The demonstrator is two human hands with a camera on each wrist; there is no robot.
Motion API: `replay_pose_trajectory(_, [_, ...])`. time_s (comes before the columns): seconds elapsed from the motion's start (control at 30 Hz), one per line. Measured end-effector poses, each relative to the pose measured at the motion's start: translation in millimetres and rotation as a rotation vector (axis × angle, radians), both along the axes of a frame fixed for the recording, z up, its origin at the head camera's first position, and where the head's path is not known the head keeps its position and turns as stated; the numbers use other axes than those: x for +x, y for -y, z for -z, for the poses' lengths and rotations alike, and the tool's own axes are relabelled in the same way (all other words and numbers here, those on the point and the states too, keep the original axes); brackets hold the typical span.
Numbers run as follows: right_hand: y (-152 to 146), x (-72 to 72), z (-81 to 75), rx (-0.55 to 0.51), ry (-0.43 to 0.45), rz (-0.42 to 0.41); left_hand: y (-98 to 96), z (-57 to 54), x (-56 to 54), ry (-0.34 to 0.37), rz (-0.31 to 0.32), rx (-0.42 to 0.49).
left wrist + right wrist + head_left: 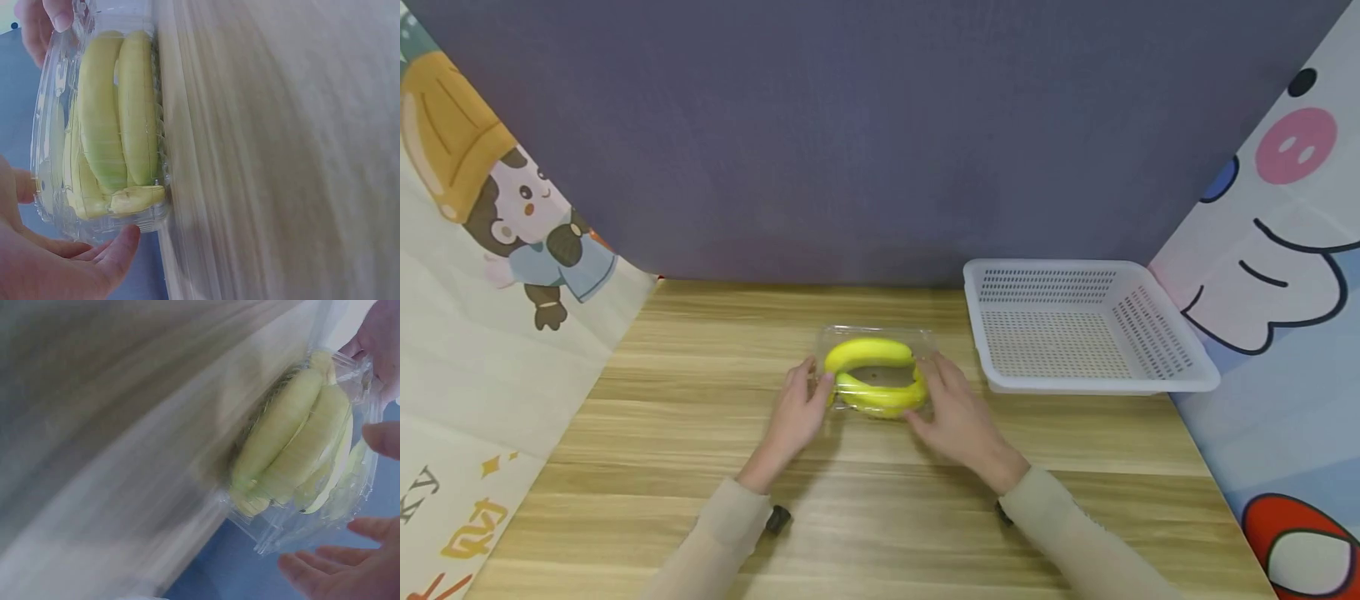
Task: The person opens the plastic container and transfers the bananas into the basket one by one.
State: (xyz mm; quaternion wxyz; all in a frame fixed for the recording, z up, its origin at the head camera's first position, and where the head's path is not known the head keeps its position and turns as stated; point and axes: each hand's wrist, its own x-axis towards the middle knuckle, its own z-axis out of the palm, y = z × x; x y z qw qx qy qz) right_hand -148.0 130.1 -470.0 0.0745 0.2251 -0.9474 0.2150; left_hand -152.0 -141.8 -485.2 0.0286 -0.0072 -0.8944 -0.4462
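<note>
Left hand (pixel 796 410) and right hand (pixel 961 417) hold a clear box (pixel 876 376) of bananas (pixel 871 351).

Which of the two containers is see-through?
The clear box, between left hand and right hand, showing bananas inside; the white basket has slotted walls.

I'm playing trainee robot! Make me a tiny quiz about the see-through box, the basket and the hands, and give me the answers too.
1. What fruit shows inside the clear container?

2. In the head view, where is the white basket?
A) To the left of the clear container
B) To the right of the clear container
C) Underneath the clear container

3. True or false: both hands are inside the white basket.

Key:
1. Bananas.
2. B.
3. False. The left hand and the right hand are at opposite ends of the clear container.
</note>
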Motion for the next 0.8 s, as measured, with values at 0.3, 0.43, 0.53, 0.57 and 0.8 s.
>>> replay_pose_trajectory(0.3, [6, -12.4, -5.7, 0.196, -0.184, -0.167, -3.5, 2.9, 0.4, -0.032, -0.005, 0.006])
replay_pose_trajectory(0.43, [8, -16.0, -4.7, 0.227, -0.203, -0.214, -3.2, 3.8, 0.6, -0.035, -0.003, 0.008])
replay_pose_trajectory(0.53, [9, -18.1, -2.5, 0.235, -0.214, -0.233, -2.5, 3.9, 0.8, -0.029, 0.001, 0.019])
replay_pose_trajectory(0.57, [10, -18.6, -1.7, 0.238, -0.216, -0.235, -2.3, 3.7, 1.0, -0.024, 0.003, 0.025])
replay_pose_trajectory(0.8, [11, -21.0, 2.9, 0.237, -0.202, -0.227, -1.5, 2.7, 2.4, 0.006, 0.020, 0.044])
